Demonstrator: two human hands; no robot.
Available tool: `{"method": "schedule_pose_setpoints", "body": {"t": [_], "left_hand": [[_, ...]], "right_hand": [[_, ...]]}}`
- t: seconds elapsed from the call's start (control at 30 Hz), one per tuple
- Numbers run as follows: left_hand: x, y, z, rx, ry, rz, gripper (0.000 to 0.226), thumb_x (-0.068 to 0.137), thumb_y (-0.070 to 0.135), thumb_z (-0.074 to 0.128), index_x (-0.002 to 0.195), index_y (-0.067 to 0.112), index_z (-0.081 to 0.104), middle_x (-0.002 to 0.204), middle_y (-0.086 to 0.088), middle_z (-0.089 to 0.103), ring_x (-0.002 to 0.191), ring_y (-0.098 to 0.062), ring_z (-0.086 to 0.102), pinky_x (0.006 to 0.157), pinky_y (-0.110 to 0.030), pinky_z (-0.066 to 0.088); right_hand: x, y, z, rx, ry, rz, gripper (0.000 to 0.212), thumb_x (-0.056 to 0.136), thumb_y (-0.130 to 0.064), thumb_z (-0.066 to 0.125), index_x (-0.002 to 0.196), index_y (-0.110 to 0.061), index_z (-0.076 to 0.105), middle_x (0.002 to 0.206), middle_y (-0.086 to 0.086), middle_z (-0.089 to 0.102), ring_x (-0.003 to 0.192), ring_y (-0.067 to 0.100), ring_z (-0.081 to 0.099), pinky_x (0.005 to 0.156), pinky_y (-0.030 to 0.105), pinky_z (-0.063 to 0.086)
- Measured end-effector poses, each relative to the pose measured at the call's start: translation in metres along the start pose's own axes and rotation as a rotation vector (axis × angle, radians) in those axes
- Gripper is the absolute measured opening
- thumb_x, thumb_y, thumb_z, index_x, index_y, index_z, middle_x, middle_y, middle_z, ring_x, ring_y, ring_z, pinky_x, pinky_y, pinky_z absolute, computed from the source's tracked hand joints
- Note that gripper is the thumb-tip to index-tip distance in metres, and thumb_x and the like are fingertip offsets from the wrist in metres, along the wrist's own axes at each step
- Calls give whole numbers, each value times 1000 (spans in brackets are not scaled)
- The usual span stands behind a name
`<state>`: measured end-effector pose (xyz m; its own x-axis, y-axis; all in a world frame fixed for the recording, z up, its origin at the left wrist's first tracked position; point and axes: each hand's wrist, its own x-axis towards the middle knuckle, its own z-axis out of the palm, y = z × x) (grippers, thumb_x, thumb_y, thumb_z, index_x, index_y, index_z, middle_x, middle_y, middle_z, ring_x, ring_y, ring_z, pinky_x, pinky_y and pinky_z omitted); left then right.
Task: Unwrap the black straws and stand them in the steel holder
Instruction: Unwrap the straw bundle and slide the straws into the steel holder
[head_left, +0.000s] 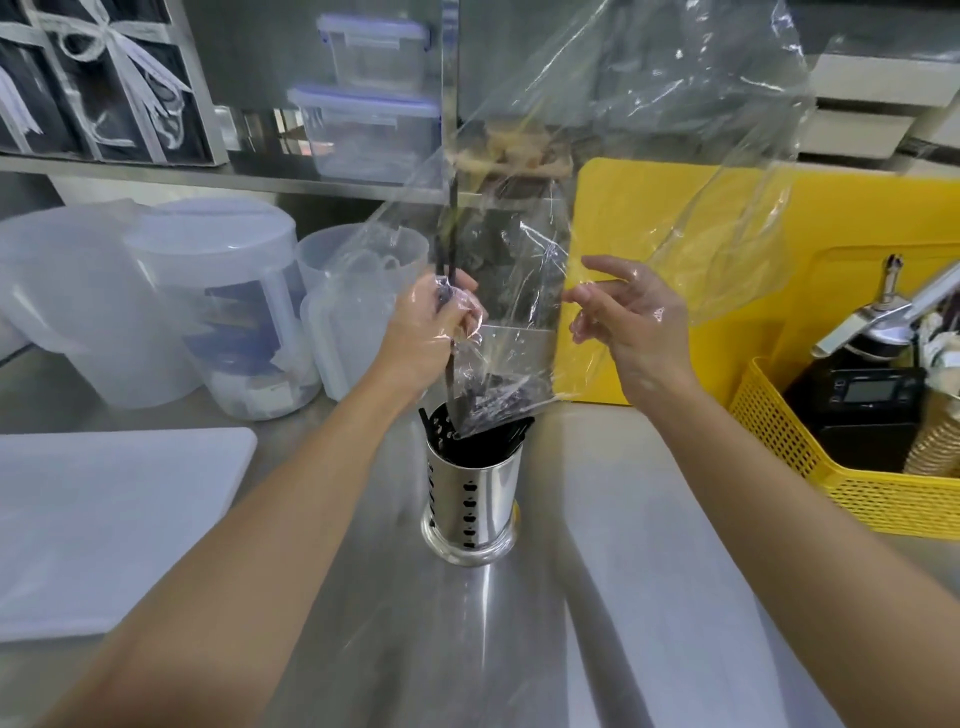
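Steel counter (467, 634); left hand (434, 325) around straws (450, 244)

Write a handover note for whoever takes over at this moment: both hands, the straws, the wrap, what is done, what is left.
Left hand: grips a thin black plastic straw together with the clear plastic wrap, above the holder.
Right hand: open beside the wrap's edge; contact unclear.
Perforated cylindrical steel holder: upright on the steel counter, with a bunch of black straws inside and the wrap's lower end dipping in.
Left: drop in the held straw, pull the wrap clear.
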<state>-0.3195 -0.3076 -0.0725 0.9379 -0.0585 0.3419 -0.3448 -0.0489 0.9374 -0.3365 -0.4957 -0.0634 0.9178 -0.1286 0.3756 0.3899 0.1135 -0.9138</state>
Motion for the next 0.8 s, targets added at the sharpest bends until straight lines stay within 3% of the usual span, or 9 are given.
{"method": "schedule_pose_setpoints", "body": {"t": [0.17, 0.3, 0.37, 0.43, 0.53, 0.63, 0.73, 0.8], "left_hand": [[-17, -32, 6, 110, -128, -161, 19, 88, 2, 57, 83, 20, 55, 71, 8, 62, 60, 3, 59, 59, -7, 44], [-9, -29, -11, 148, -225, -138, 24, 77, 4, 71, 92, 19, 63, 85, 7, 64, 70, 9, 62, 79, -13, 48], [-9, -25, -17, 251, -298, -80, 24, 81, 1, 66, 91, 22, 62, 88, 10, 63, 73, 15, 60, 79, -11, 46], [-9, -24, -22, 300, -287, -63, 23, 87, -5, 56, 99, 14, 62, 86, 9, 63, 70, 17, 60, 73, -5, 45], [-5, -24, -36, 222, -164, -217, 24, 90, -13, 43, 90, 4, 61, 85, -5, 64, 63, 5, 66, 69, -9, 52], [2, -28, -51, 133, 161, -360, 32, 88, -13, 36, 80, 9, 59, 82, -13, 62, 61, -11, 63, 60, -17, 53], [10, -15, -56, -31, 478, -314, 26, 87, -5, 38, 83, 12, 56, 88, -12, 62, 67, -14, 58, 64, -21, 49], [14, 5, -50, -43, 553, -196, 22, 89, 3, 44, 82, 20, 55, 85, -3, 63, 76, -14, 59, 74, -24, 49]], "right_hand": [[-3, -2, -2, -33, -18, -4, 24, 81, 0, 65, 97, -17, 63, 65, 0, 67, 45, 12, 56, 51, 26, 48], [0, -8, -5, -32, 0, -18, 23, 82, -1, 65, 99, -16, 61, 62, -3, 68, 48, 10, 57, 51, 24, 49], [1, -12, -6, -13, 16, -24, 23, 82, 0, 65, 100, -14, 61, 62, -3, 68, 48, 10, 58, 50, 23, 49], [2, -15, -7, -3, 36, -32, 23, 82, 0, 66, 100, -13, 61, 63, -4, 69, 49, 10, 58, 49, 22, 49], [2, -22, -11, 12, 69, -51, 23, 79, -8, 70, 99, -15, 62, 64, -4, 70, 50, 12, 58, 50, 23, 48], [2, -29, -18, 34, 83, -62, 41, 61, -31, 77, 97, -17, 63, 65, -3, 70, 51, 13, 58, 50, 24, 47], [0, -38, -29, 27, 112, -74, 43, 61, -31, 76, 99, -15, 63, 65, -2, 70, 52, 13, 59, 51, 25, 48], [0, -46, -40, 8, 141, -89, 29, 76, -17, 72, 102, -12, 61, 65, -2, 70, 52, 13, 59, 50, 25, 48]]}}
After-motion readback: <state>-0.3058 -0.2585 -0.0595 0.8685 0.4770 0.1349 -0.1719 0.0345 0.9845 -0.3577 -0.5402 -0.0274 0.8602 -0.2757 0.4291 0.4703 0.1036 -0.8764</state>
